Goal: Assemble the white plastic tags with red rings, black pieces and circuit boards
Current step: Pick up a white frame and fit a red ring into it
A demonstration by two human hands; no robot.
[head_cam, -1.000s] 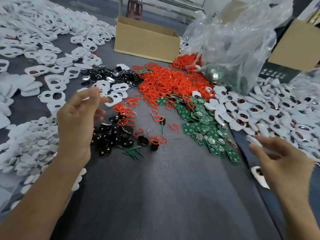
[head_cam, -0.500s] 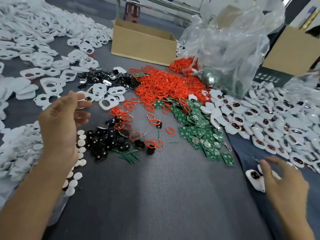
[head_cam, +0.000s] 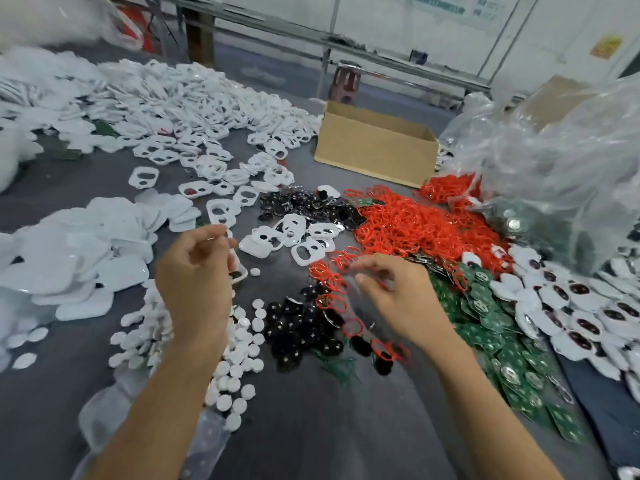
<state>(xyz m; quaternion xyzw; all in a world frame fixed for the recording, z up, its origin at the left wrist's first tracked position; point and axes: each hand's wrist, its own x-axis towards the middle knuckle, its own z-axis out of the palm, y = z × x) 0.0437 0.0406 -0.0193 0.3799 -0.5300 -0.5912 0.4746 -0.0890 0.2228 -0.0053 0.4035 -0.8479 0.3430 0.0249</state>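
Head view: your right hand (head_cam: pixel 398 299) has come in from the finished tags (head_cam: pixel 581 317) at the far right and now hovers over the loose red rings (head_cam: pixel 332 275), fingers half-curled and blurred; whether it pinches a ring cannot be told. Your left hand (head_cam: pixel 197 275) has shifted toward centre and holds a white tag shell (head_cam: pixel 239 268) against its curled fingers. Beyond both hands lie the black pieces (head_cam: pixel 301 323), the circuit boards (head_cam: pixel 491 327) and the main ring heap (head_cam: pixel 415 226). One unit appears set aside; a new assembly cycle is likely beginning, ring first.
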